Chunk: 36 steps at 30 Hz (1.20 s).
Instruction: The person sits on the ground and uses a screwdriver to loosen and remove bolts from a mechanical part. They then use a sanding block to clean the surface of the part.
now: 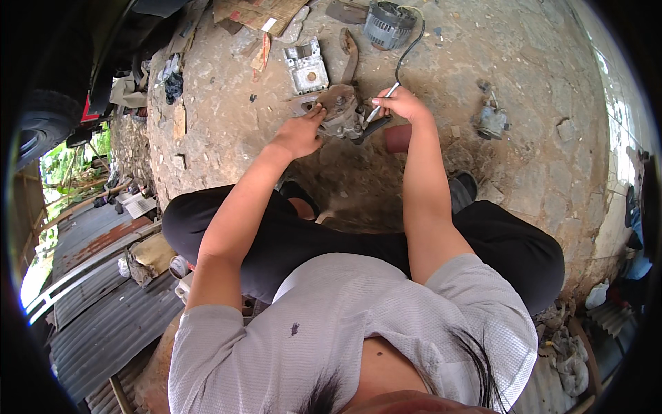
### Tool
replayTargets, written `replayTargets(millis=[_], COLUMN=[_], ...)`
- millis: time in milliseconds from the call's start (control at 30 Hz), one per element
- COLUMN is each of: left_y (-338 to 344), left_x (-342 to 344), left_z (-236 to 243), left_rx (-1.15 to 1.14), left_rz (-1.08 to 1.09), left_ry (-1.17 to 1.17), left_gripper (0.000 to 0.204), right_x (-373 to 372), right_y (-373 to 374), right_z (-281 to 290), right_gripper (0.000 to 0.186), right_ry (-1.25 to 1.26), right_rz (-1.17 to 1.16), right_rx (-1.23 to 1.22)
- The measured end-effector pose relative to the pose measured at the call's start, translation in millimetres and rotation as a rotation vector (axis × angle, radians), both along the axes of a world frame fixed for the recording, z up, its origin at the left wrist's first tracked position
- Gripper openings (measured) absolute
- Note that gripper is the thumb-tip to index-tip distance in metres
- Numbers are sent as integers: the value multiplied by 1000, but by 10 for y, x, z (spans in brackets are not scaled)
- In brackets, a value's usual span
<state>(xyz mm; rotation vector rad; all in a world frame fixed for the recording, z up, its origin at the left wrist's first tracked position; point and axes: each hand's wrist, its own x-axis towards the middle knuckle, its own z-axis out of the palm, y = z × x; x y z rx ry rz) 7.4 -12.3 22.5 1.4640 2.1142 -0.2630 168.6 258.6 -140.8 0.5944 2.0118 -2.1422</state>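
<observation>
My left hand (301, 132) rests on the near left side of a dirty metal assembly (339, 109) with bolts, its fingers bent onto the part, though I cannot tell how firmly. My right hand (400, 103) is closed on a slim white pen-like tool (378, 105), held slanting down to the right side of the assembly. A dark elongated piece (372, 129) juts out at that side. A black cord (401, 61) runs up from near the tool. A reddish cylinder (397, 139) lies just below my right hand.
Beyond the assembly are a silver housing (305, 62), a curved metal piece (348, 52), an alternator (387, 26) and cardboard (258, 14). A small metal part (491, 121) lies to the right. A vehicle tyre (47, 114) and corrugated sheets (110, 324) are at left.
</observation>
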Motion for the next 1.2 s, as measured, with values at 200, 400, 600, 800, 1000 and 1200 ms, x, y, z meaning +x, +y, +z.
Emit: replayTargets(millis=[200, 400, 600, 800, 1000, 1200], left_y=[-22, -20, -29, 11, -33, 13], left_x=[-5, -6, -5, 34, -28, 7], left_z=[-11, -29, -15, 43, -47, -6], left_rx=[14, 3, 9, -29, 11, -12], left_rz=[-18, -16, -14, -6, -11, -16], left_ry=[8, 15, 8, 5, 7, 16], left_gripper=[80, 80, 81, 81, 81, 80], right_x=[-64, -203, -105, -36, 80, -123], right_y=[-97, -237, -131, 51, 110, -151], right_z=[130, 233, 44, 150, 24, 136], right_gripper=[26, 22, 25, 29, 28, 25], right_ry=[78, 49, -3, -229, 22, 79], right_rz=[-12, 187, 30, 3, -92, 32], right_rx=[-10, 46, -36, 193, -34, -94])
